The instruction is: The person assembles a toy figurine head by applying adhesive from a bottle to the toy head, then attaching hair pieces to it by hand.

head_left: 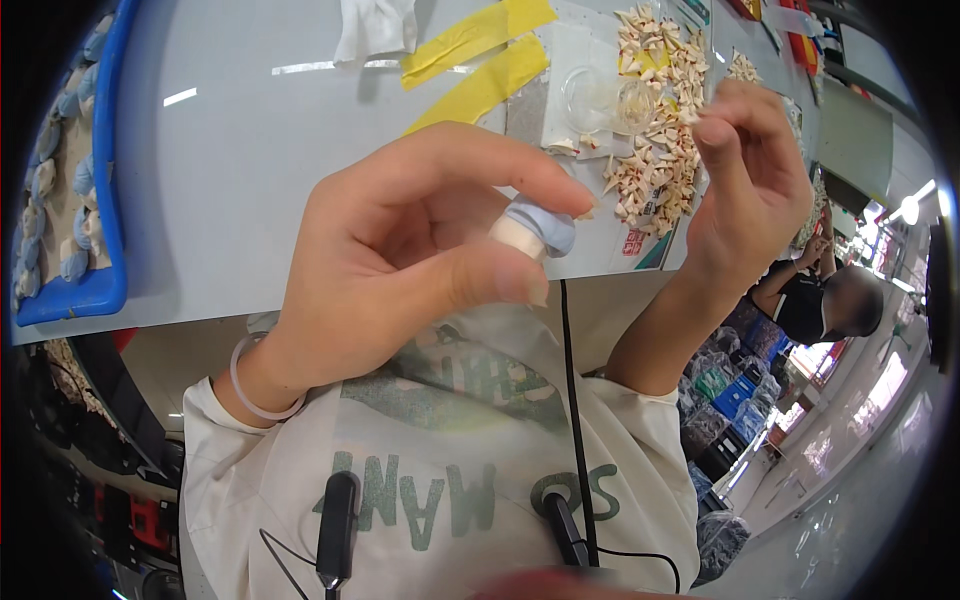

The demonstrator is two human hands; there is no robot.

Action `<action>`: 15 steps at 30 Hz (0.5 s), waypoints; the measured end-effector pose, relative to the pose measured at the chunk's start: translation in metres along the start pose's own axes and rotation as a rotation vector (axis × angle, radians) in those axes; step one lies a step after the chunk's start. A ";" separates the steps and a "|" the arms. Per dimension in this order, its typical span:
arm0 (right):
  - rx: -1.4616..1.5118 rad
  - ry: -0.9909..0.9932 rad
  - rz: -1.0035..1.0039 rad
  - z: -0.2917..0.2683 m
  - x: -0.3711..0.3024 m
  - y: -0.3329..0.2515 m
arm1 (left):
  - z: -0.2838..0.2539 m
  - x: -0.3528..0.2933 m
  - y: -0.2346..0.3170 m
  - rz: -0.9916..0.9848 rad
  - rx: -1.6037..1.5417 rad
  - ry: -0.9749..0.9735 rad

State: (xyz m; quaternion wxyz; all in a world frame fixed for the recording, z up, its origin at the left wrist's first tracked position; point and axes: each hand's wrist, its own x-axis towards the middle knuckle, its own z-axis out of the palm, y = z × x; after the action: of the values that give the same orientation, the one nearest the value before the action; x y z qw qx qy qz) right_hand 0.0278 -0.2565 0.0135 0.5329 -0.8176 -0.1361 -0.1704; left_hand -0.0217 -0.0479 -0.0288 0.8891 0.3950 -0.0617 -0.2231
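Left hand [400, 250], nearest the viewer: thumb and forefinger pinch a small pale-blue and white piece [535, 228], held above the near edge of the grey desk [250, 180]. Right hand [755, 165], right of that piece: fingertips closed together; whether they hold anything cannot be told. Beyond the piece lie a heap of small cream shells [655, 120], a clear cup [600, 100] and yellow tape strips [480, 60]; far left, a blue tray [100, 200].
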 end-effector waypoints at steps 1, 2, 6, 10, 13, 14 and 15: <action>-0.068 -0.089 0.023 0.000 0.004 -0.002 | 0.000 0.000 0.000 0.009 0.056 -0.009; -0.135 -0.177 0.046 -0.001 0.008 -0.005 | 0.001 0.000 0.001 0.019 0.112 -0.018; -0.363 -0.345 -0.003 0.000 0.016 -0.006 | 0.002 0.000 0.001 0.025 0.039 -0.017; -0.306 -0.320 -0.064 0.009 0.018 -0.005 | -0.001 0.002 -0.001 -0.012 0.032 -0.084; -0.346 -0.386 -0.063 0.008 0.020 -0.011 | 0.007 0.000 -0.001 0.023 -0.047 -0.016; -0.359 -0.406 -0.046 0.002 0.022 -0.011 | 0.009 0.000 0.000 0.021 -0.108 0.051; -0.378 -0.422 -0.026 -0.001 0.022 -0.011 | 0.007 0.001 -0.002 0.018 -0.111 0.051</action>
State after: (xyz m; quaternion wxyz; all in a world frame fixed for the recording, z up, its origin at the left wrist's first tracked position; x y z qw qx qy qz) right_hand 0.0431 -0.2524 0.0328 0.3286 -0.9181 -0.2203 -0.0257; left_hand -0.0238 -0.0540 -0.0254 0.9128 0.3502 -0.0303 -0.2080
